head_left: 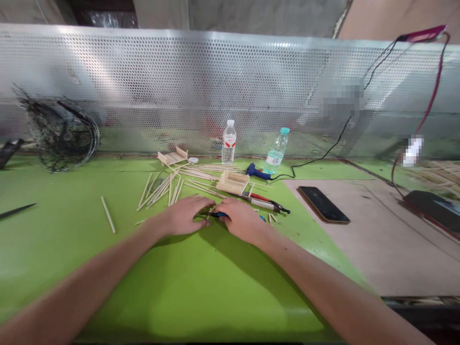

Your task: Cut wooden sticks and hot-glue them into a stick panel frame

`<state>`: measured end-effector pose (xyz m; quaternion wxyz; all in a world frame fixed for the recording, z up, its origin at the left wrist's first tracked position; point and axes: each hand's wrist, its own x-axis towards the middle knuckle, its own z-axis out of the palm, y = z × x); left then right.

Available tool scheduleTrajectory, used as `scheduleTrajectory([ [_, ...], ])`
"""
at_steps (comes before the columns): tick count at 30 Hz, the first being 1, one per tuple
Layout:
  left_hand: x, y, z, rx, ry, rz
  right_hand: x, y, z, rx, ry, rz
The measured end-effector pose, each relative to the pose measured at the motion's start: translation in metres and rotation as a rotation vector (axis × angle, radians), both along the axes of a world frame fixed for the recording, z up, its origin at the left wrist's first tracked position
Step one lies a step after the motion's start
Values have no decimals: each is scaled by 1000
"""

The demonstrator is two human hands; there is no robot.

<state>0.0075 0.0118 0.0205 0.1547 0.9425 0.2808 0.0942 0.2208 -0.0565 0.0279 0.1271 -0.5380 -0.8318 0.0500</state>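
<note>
My right hand (241,219) is closed around a blue-handled tool (220,215) that looks like pliers. Its dark tip points left, and most of the handle is hidden under my palm. Opposite it, my left hand (187,215) curves its finger and thumb around a short wooden stick (208,213), which lies at the tool's tip. Just behind my hands stands a small box-like frame of sticks (233,182). Many loose wooden sticks (161,191) are spread behind my left hand.
Behind are a second stick frame (173,156), two bottles (229,143) (276,152) and a blue glue gun (257,171) with its cord. A utility tool (262,203) lies right of the box. Further right is a phone (323,204); far left, a wire coil (64,136) and a dark blade (17,211).
</note>
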Motion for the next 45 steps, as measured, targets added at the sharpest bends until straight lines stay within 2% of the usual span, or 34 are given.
scheduleTrajectory([
  [26, -2, 11, 3, -91, -45, -21, 1, 1, 0, -21, 41, 11],
  [38, -2, 9, 5, -82, -41, -24, 7, 1, 6, -46, 42, 15],
  [45, -1, 11, 4, -73, -58, -61, 1, 3, 2, -58, 27, 10],
])
